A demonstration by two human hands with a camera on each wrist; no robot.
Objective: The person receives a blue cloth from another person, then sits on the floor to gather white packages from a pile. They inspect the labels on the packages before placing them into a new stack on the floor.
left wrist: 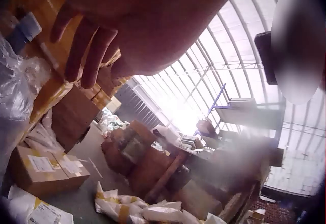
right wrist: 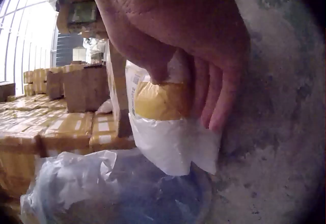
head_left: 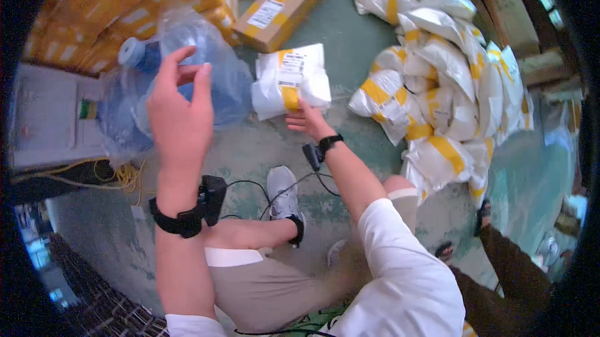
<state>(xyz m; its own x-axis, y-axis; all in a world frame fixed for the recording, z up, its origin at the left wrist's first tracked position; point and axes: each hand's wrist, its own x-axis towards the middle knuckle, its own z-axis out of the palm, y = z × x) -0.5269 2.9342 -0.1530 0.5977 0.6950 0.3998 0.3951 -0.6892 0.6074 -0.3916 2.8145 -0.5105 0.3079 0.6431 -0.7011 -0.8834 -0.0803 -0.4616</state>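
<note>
A white package (head_left: 290,80) with yellow tape and a printed label lies on the floor. My right hand (head_left: 307,121) grips its near edge. The right wrist view shows the thumb of the right hand (right wrist: 178,35) on the yellow tape of the package (right wrist: 163,101), with the other fingers along its side. My left hand (head_left: 181,109) is raised in front of the large blue bottles (head_left: 219,80) wrapped in clear plastic. In the left wrist view the left hand (left wrist: 127,30) holds nothing, its fingers loosely bent and spread.
Taped brown boxes (head_left: 272,18) lie beyond the package. A pile of white packages (head_left: 444,68) stands on the right. Stacked yellow-taped cartons (head_left: 119,12) are at the back left, with a yellow rope (head_left: 128,177) on the floor. Another person's dark-clothed leg (head_left: 512,262) is at the lower right.
</note>
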